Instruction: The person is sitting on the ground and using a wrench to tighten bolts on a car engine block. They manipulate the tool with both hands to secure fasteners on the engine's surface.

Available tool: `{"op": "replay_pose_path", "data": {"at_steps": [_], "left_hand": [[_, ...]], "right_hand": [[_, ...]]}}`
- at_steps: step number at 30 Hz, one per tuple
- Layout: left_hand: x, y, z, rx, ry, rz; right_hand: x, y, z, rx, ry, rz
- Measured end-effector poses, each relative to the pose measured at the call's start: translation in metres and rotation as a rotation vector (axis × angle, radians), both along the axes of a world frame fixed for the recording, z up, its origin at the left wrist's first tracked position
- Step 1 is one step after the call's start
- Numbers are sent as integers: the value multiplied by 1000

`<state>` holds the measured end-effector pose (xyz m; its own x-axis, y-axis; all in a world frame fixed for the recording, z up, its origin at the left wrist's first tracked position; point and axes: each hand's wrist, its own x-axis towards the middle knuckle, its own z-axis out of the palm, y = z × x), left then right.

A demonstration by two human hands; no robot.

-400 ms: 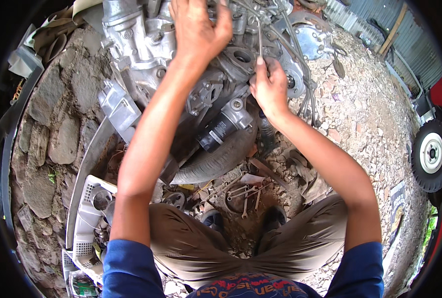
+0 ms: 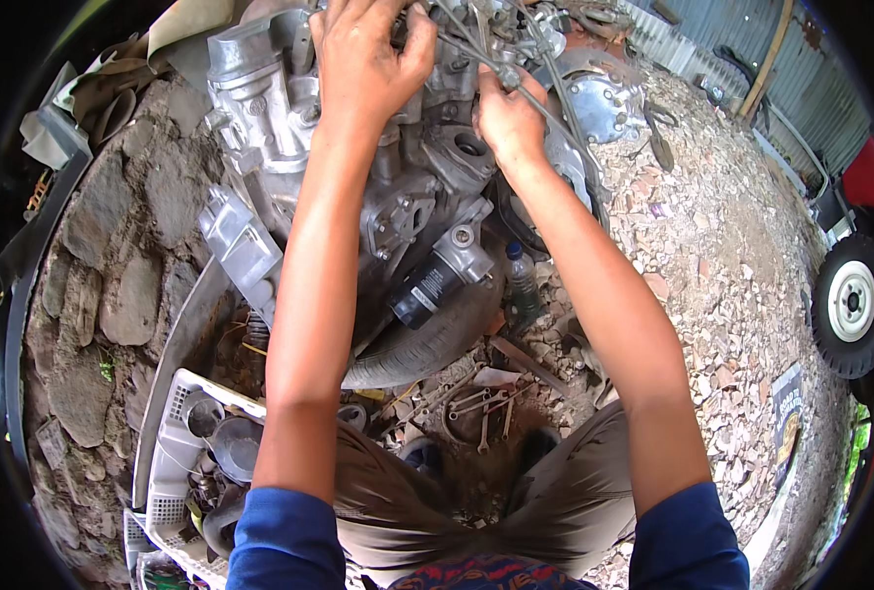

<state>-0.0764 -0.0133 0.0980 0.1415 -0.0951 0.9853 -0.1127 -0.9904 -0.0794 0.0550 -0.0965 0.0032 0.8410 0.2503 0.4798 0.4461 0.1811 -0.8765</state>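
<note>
A bare grey metal engine lies in front of me, propped on a worn tyre. My left hand reaches over its upper side with fingers curled round a part they hide; some fingertips meet the picture's top edge. To its right, my right hand is closed among thin dark rods or cables on the engine. What it grips is covered by the fingers. A black oil filter on a silver housing sits below, between my forearms. Beside it is a round port.
Several wrenches lie on the dirt by my feet. A capped plastic bottle stands right of the tyre. At left are a white crate of parts and a stone wall. Rubble ground stretches right towards a white-rimmed wheel.
My right hand has moved up and slightly left along the engine. The silver wrench-like shaft above its fingers no longer shows. My left hand has shifted slightly left.
</note>
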Motion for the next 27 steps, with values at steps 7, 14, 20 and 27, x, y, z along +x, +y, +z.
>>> {"op": "replay_pose_path", "data": {"at_steps": [7, 14, 20, 27], "left_hand": [[-15, -1, 6, 103, -173, 260], [-4, 10, 7, -389, -78, 95], [-3, 21, 7, -382, -24, 122], [-7, 16, 11, -446, 14, 36]], "right_hand": [[-1, 18, -6, 27, -31, -68], [2, 27, -12, -49, -88, -188], [0, 36, -15, 103, -235, -185], [-4, 42, -7, 10, -173, -264]]}}
